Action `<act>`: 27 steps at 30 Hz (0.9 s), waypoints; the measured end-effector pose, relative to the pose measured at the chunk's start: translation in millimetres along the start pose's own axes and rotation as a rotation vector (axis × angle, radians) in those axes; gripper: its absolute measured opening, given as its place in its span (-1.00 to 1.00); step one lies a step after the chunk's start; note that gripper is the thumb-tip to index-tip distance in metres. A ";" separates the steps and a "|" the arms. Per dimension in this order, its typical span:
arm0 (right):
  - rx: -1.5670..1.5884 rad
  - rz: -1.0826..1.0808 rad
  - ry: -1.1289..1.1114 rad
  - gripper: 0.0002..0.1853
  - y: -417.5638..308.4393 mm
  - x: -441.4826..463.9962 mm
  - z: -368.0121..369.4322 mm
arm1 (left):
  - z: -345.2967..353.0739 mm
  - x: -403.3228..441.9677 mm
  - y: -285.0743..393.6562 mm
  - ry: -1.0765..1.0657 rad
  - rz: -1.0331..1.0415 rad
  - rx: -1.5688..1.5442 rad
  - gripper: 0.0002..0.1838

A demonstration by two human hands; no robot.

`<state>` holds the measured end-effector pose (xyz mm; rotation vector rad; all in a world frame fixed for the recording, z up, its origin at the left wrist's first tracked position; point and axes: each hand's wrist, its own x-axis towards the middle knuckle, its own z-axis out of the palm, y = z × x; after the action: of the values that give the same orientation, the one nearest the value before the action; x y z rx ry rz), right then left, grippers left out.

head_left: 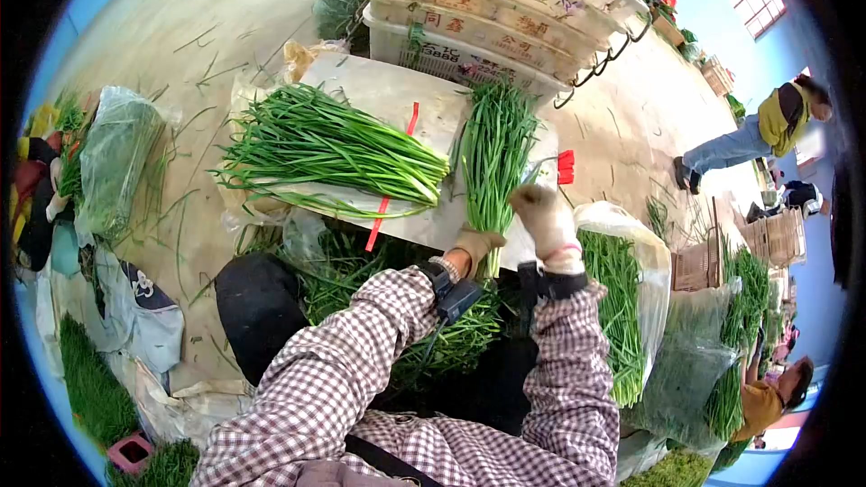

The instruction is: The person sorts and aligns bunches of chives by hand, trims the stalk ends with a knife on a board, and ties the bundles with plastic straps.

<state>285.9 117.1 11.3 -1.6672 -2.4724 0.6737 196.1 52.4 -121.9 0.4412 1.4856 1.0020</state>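
Observation:
A narrow bunch of garlic chives [494, 149] lies lengthwise on a pale board [379, 81], its stem ends towards me. My left hand [476, 245], in a light glove, is closed around those stems near the board's front edge. Just right of the stems, my gloved right hand [547, 221] is raised with its fingers curled in; whatever it may hold is hidden. A wider pile of chives [338, 149] rests on the board to the left, over a red strip [377, 224]. Several red strips [566, 167] lie together at the board's right edge.
Stacked white crates [469, 63] with chains stand behind the board. Chives in an open plastic bag [613, 307] sit on my right, loose greens [451, 343] below the board. A bagged bundle [117, 162] is at left. Other people, one walking [749, 140], are on the right.

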 end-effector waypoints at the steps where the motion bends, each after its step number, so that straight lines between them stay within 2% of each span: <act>1: 0.109 0.000 0.112 -0.74 -20.8 7.2 -7.9 | 6.9 32.0 -33.2 -0.074 0.161 -0.112 -0.46; 2: 0.237 -0.113 0.063 -0.75 -16.2 26.4 5.0 | 29.1 83.9 -74.2 0.105 0.151 -0.041 -0.32; 3: 0.106 -0.177 0.101 -0.75 -29.5 39.7 13.2 | 27.9 87.8 -77.7 0.100 0.216 0.107 -0.32; 4: 0.030 -0.124 0.064 -0.71 -40.5 50.9 21.0 | 26.5 90.8 -80.3 0.105 0.283 0.252 -0.31; 5: -0.046 -0.070 0.028 -0.66 -49.3 62.1 29.2 | 5.5 60.0 -61.5 -0.076 0.424 0.476 -0.43; 6: -0.199 -0.007 -0.014 -0.62 -57.7 75.5 37.9 | 9.2 56.2 -69.3 0.014 0.585 0.718 -0.45; 7: -0.352 0.059 -0.055 -0.57 -63.2 88.2 45.6 | 15.1 61.0 -68.0 0.023 0.554 0.705 -0.45; 8: -0.346 0.128 -0.109 -0.51 -67.9 96.1 49.7 | 19.8 63.2 -64.0 0.033 0.523 0.692 -0.45; 9: -0.462 0.082 -0.166 -0.44 -68.1 101.6 49.9 | 24.3 65.4 -60.0 0.044 0.493 0.679 -0.46; 10: -0.392 0.103 -0.204 -0.50 -65.6 105.7 47.3 | 25.3 58.7 -66.0 0.095 0.477 0.571 -0.46; 11: -0.324 0.123 -0.244 -0.55 -61.2 107.8 45.1 | 20.8 51.2 -63.5 0.103 0.519 0.599 -0.46; 14: -0.725 -0.426 -0.223 -0.62 -20.1 118.7 55.9 | 20.7 67.3 -77.5 0.017 0.681 0.864 -0.45; 15: -0.675 -0.455 -0.184 -0.62 -8.6 119.2 57.6 | 26.9 83.1 -89.6 -0.049 0.704 0.934 -0.43; 16: -0.358 -0.426 -0.121 -0.66 26.5 130.5 72.6 | 32.7 98.0 -100.5 -0.116 0.729 0.998 -0.41; 18: 0.234 -0.171 -0.090 -0.71 18.0 114.7 65.0 | 30.1 79.3 -92.8 0.003 0.569 0.296 -0.39; 20: 0.772 0.276 -0.154 -0.74 -16.2 87.0 43.1 | 34.2 65.1 -71.0 -0.039 0.159 -0.134 -0.39; 23: 0.985 0.297 -0.326 -0.75 4.0 108.0 57.3 | 19.6 68.7 -62.4 -0.029 0.300 0.395 -0.42; 25: 0.903 0.207 -0.260 -0.79 8.5 113.5 70.9 | 8.8 61.7 -61.9 -0.020 0.507 0.744 -0.45; 27: 0.786 0.170 -0.182 -0.76 4.5 111.5 75.0 | 3.7 46.8 -49.1 -0.029 0.580 0.844 -0.46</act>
<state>221.7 195.5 -77.2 -1.5171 -1.7597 1.6085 204.0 62.3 -188.7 1.5475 1.7533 0.7366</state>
